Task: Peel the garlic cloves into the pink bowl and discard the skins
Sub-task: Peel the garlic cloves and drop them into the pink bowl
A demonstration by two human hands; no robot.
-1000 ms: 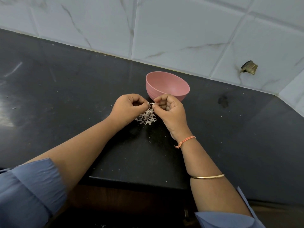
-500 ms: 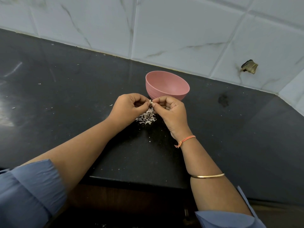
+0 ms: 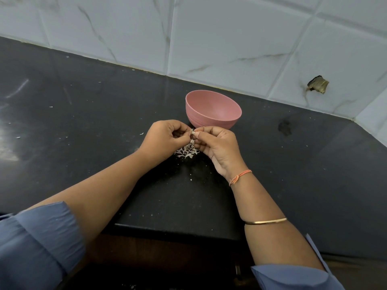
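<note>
**Hands pinching a garlic clove over the skins, bowl behind**

The left hand [image 3: 165, 138] and the right hand [image 3: 217, 143] are meeting fingertip to fingertip above the tabletop [image 3: 83, 114]. Both are curling inward, with the fingers closing on a small pale clove [image 3: 193, 132] that is showing between them. The left hand is gripping it from the left side, knuckles facing the camera. The right hand is gripping it from the right, thumb and forefinger pressing on the clove. Most of the clove is hidden by the fingers, so how much skin is remaining on it cannot be told.

Directly below the fingertips, a small heap of skins [image 3: 186, 150] is lying on the tabletop, partly covered by the two hands. A few loose flakes are lying scattered on the dark surface near the heap and further left.

The right wrist is wearing an orange thread [image 3: 240, 176], and the right forearm is wearing a thin gold bangle [image 3: 266, 221]. Blue sleeves [image 3: 39, 237] are sitting pushed up on both arms.

The bowl [image 3: 213, 110] is standing upright on the tabletop just behind the hands, close to the right hand's fingers. The visible part of its inside is showing no cloves; the bottom is hidden by the near wall.

Behind the bowl, a pale tiled wall [image 3: 209, 38] is rising from the tabletop's far edge, with a chipped hole [image 3: 317, 84] at the right.
</note>
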